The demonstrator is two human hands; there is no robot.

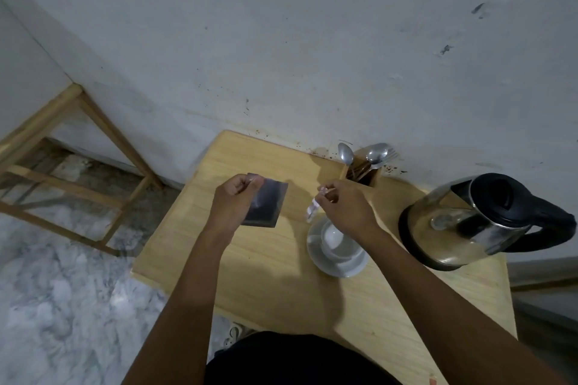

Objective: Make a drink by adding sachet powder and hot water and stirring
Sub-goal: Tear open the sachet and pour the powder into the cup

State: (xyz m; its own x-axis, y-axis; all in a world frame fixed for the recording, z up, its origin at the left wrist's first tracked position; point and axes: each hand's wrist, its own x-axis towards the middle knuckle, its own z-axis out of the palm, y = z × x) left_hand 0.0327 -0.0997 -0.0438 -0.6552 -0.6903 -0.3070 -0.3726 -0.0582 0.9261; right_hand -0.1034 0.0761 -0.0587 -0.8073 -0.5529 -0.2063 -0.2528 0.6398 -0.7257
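My left hand (233, 201) pinches the top edge of a dark sachet (267, 205), held above the wooden table (269, 275). My right hand (344, 206) holds a thin torn-off strip (312, 209) between its fingertips, just above a white cup (336, 242). The cup stands on a white saucer (316, 247) and my right wrist covers part of it. A steel electric kettle (463, 225) with a black handle stands at the table's right side.
A wooden cutlery holder (362, 173) with spoons and a fork stands against the grey wall behind the cup. A wooden frame rack (78, 147) stands on the marble floor to the left. A white power strip (233, 334) lies below the table's near edge.
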